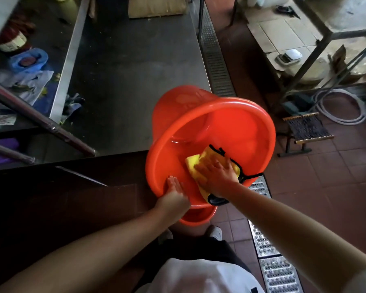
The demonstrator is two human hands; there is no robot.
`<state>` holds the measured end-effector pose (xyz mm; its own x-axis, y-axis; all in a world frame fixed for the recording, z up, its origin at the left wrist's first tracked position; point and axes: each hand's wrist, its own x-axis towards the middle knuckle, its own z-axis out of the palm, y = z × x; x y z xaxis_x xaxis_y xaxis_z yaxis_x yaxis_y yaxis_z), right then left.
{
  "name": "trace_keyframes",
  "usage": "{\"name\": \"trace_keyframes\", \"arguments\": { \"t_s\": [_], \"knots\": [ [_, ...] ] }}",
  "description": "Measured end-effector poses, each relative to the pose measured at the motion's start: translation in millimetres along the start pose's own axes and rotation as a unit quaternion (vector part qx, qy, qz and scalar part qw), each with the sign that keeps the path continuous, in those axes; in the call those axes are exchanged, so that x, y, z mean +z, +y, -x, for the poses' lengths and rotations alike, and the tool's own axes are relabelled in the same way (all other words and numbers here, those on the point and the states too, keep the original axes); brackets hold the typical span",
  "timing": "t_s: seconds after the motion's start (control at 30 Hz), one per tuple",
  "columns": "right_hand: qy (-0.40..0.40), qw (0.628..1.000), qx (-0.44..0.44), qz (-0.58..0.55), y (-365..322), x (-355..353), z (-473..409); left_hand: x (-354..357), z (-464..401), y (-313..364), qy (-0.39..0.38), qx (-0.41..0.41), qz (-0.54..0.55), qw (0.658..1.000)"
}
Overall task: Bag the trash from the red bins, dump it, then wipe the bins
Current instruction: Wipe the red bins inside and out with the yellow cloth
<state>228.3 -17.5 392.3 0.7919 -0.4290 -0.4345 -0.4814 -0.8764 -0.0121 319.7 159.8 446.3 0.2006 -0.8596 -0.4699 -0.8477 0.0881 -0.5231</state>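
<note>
A red bin [230, 121] is tilted toward me at the corner of a steel table, its open mouth facing up at me. My left hand [174, 192] grips its near rim, with the fingers lying inside the wall. My right hand [217, 174] presses a yellow cloth [195, 162] with a black edge flat against the inside wall near the rim. A second red bin [197, 216] shows partly below the first, by my feet.
The steel table [125, 70] stretches away on the left, with a cardboard box [156, 7] at its far end. A metal floor drain grate [268, 254] runs along the tiled floor. A small stool [306, 132] and a metal rack [325, 39] stand at the right.
</note>
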Motion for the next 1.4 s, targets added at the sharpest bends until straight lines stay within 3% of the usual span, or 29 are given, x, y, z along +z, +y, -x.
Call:
{"name": "trace_keyframes", "arguments": {
  "t_s": [0.07,0.2,0.33,0.57,0.7,0.8,0.9,1.03,1.13,1.3,1.4],
  "knots": [
    [-0.014,1.000,0.021,-0.008,-1,-1,-8,-2,2,1,-0.018,-0.008,-0.026,0.999],
    [-0.056,0.996,-0.019,-0.067,-36,1,-10,-2,2,0,0.041,-0.011,-0.060,0.997],
    [-0.012,0.993,-0.022,-0.117,-43,6,-2,12,-4,5,0.068,0.016,-0.075,0.995],
    [0.043,0.997,0.063,-0.023,8,-2,-2,5,-9,14,0.059,-0.008,-0.096,0.994],
    [0.005,0.990,0.048,-0.131,-27,3,-7,-7,-1,7,0.012,-0.022,-0.070,0.997],
    [0.008,0.982,0.003,-0.190,-45,6,-12,-5,0,1,0.031,-0.033,-0.072,0.996],
    [0.025,0.992,-0.028,-0.120,-23,3,-22,-1,2,-3,0.008,-0.014,-0.071,0.997],
    [0.038,0.998,0.034,-0.031,17,-14,-45,-10,4,-7,0.030,-0.014,-0.013,0.999],
    [0.018,0.996,0.058,-0.062,3,-18,-53,-17,-1,-8,0.067,-0.024,-0.003,0.997],
    [-0.025,0.986,0.001,-0.165,-42,-13,-56,-12,1,-9,0.038,-0.020,0.015,0.999],
    [-0.037,0.994,-0.021,-0.101,-13,-17,-59,-5,1,-11,0.035,-0.010,0.032,0.999]
  ]
}}
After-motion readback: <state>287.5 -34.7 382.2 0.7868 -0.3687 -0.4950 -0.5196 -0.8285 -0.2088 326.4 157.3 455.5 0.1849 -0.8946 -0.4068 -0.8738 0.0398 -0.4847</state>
